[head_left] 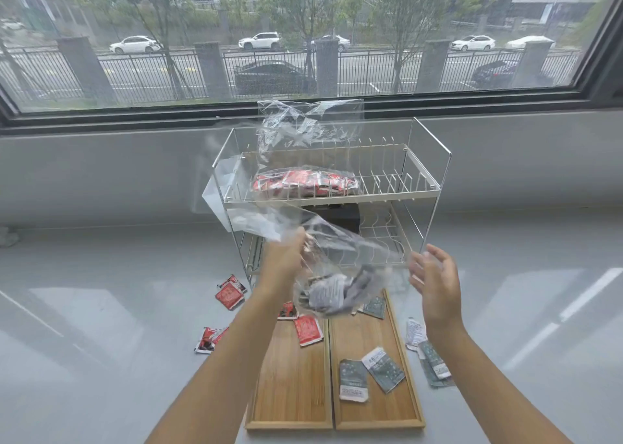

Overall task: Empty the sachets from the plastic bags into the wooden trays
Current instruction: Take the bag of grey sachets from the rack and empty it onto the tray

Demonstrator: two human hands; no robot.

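Note:
My left hand (282, 264) grips a clear plastic bag (337, 258) up in the air over two wooden trays. Grey-green sachets (332, 294) bunch, blurred, at the bag's low end above the right tray (409, 406). My right hand (436, 283) is open beside the bag, fingers spread, holding nothing. The right tray holds three green sachets (382, 369). A red sachet (308, 330) lies in the left tray (290, 393). A second bag of red sachets (305, 182) rests on the top shelf of a white wire rack (418, 192).
Loose red sachets (230, 294) lie on the grey floor left of the trays, more (209, 339) nearer me. Green sachets (433, 364) lie right of the trays. An empty clear bag (303, 123) drapes over the rack's back. A window ledge runs behind.

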